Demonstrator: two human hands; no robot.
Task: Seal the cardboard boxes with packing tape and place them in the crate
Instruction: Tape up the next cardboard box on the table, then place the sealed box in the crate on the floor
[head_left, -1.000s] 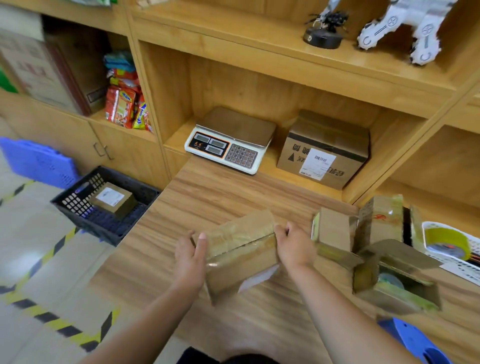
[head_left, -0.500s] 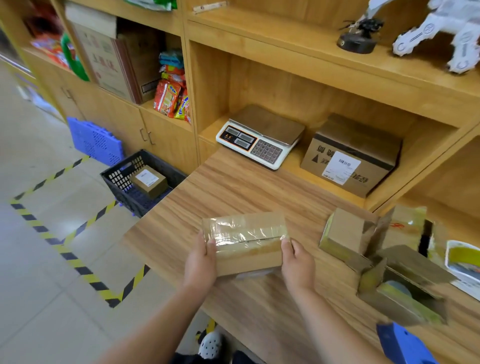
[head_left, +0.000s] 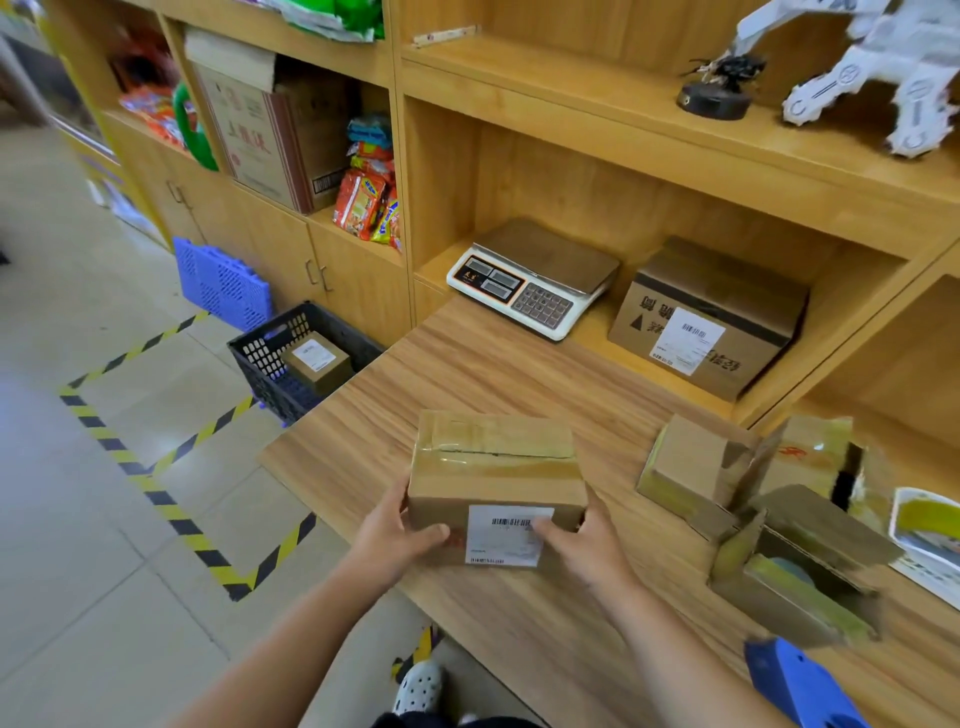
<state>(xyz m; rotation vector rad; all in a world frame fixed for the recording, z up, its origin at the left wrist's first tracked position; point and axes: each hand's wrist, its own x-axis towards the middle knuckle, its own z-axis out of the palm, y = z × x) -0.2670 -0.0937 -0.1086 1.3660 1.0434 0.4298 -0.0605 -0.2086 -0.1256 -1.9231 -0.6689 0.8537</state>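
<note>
A taped cardboard box (head_left: 493, 467) with a white barcode label on its near face is held between my left hand (head_left: 397, 532) and my right hand (head_left: 582, 540) over the wooden table (head_left: 467, 374). Clear tape runs along its top seam. A black crate (head_left: 260, 348) stands on the floor to the left of the table, with a small labelled box (head_left: 317, 361) inside. Two open, unsealed boxes (head_left: 691, 467) (head_left: 795, 566) lie on the table to the right. A blue tape dispenser (head_left: 800, 686) shows at the bottom right.
A weighing scale (head_left: 530, 275) and a labelled carton (head_left: 706, 317) sit on the low shelf behind the table. A white basket with a yellow tape roll (head_left: 930, 525) is at the right edge. A blue plastic panel (head_left: 223, 283) leans on the cabinet. Yellow-black floor tape (head_left: 171, 514) marks the floor.
The box has been turned in my hands, so its labelled face now points toward me and the taped seam faces up. My view has shifted left, bringing more floor and the crate into sight.
</note>
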